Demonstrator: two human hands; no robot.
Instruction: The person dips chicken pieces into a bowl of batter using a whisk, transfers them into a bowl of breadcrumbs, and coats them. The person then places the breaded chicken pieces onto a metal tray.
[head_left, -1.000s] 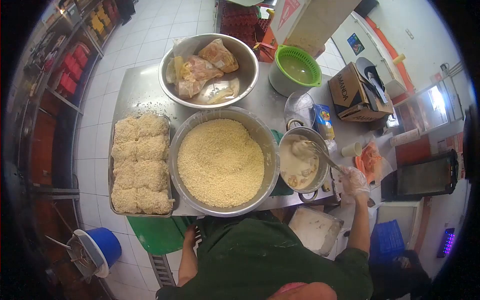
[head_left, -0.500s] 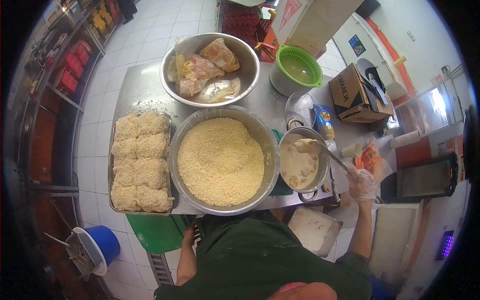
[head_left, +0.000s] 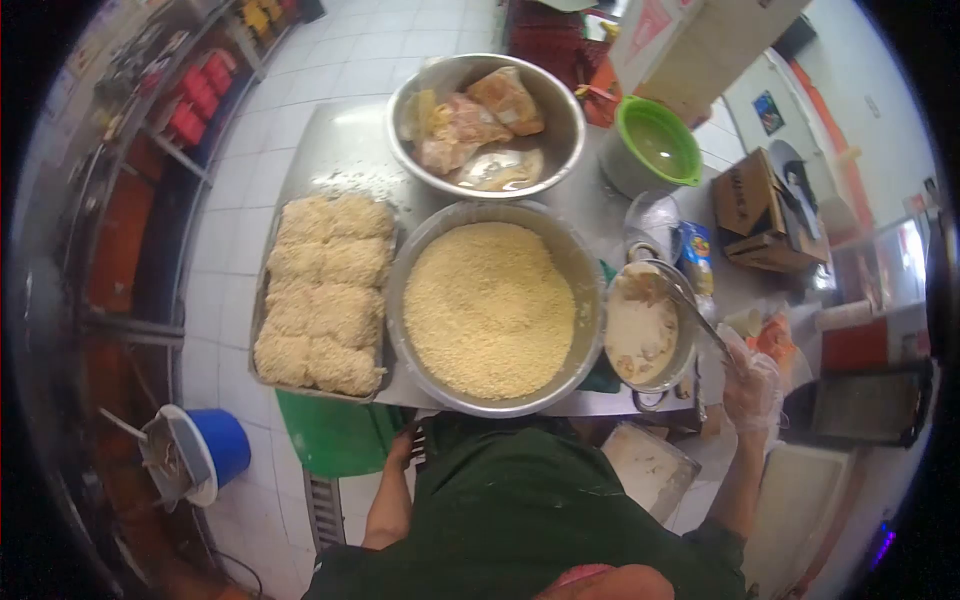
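A metal utensil (head_left: 697, 315) is reaching slantwise into the batter pot (head_left: 650, 387), its far end lying over the pale batter (head_left: 635, 335) near the pot's far rim. The right hand (head_left: 750, 388), wearing a thin clear glove, is gripping the utensil's near end, with its fingers (head_left: 738, 362) wrapped closed around the handle just off the right side of the pot. The pot is sitting at the right end of the steel table (head_left: 335, 150), close to the near edge.

The left hand (head_left: 405, 447) is hanging low at the person's side, below the table's near edge and next to a green surface (head_left: 330, 435). It is too small and too much in shadow to tell how its fingers are set or whether they are holding anything.

Just left of the pot, and touching or almost touching it, a wide steel bowl (head_left: 392, 310) is holding a level bed of breadcrumbs (head_left: 490, 310). Left of that, a tray (head_left: 300, 390) is carrying breaded pieces (head_left: 325, 290) packed side by side in rows. Beyond the crumb bowl, another steel bowl (head_left: 562, 120) is holding bagged pieces of raw meat (head_left: 470, 120). To its right a green colander (head_left: 655, 145) is resting on a pot, and an open cardboard box (head_left: 755, 205) is standing farther right. A blue bucket (head_left: 220, 445) is standing on the tiled floor at the lower left, well apart from the table.
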